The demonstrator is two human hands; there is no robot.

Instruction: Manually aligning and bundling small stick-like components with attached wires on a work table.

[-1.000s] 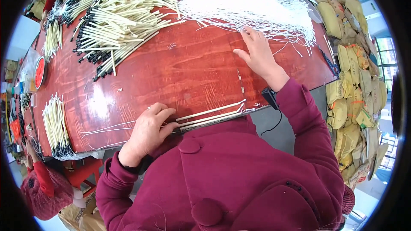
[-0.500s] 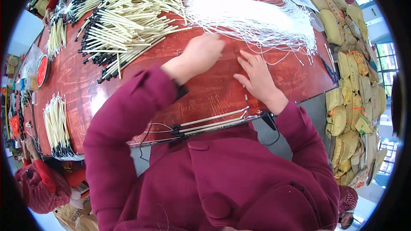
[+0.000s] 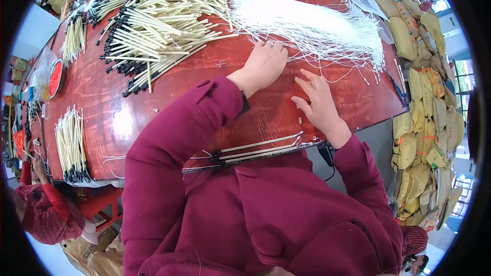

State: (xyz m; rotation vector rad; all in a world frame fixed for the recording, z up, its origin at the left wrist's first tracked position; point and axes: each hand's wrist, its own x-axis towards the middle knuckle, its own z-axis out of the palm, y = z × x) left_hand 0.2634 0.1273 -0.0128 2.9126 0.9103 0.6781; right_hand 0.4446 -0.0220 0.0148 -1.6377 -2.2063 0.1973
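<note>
A thick bundle of white cords lies stretched across the far middle of the red table, loose ends fanning right. My left hand is at the bundle's near edge, palm down, fingers bent and pressed together; their tips are hidden, so whether a cord is between them does not show. To its right, my right hand hovers over the table with fingers apart and nothing in it. In front of my body, pale sticks with black ends lie along the table's near edge, white cord at their right ends.
A large heap of pale sticks with black ends covers the far left. Nearer lies a smaller stick bundle. A bowl of red bits stands at the left edge. Stacked sacks line the right. Other people sit at the left.
My left hand has moved right, to the near edge of the white cords. My right hand stays nearly in place, fingers still apart. The whole view has shifted slightly.
</note>
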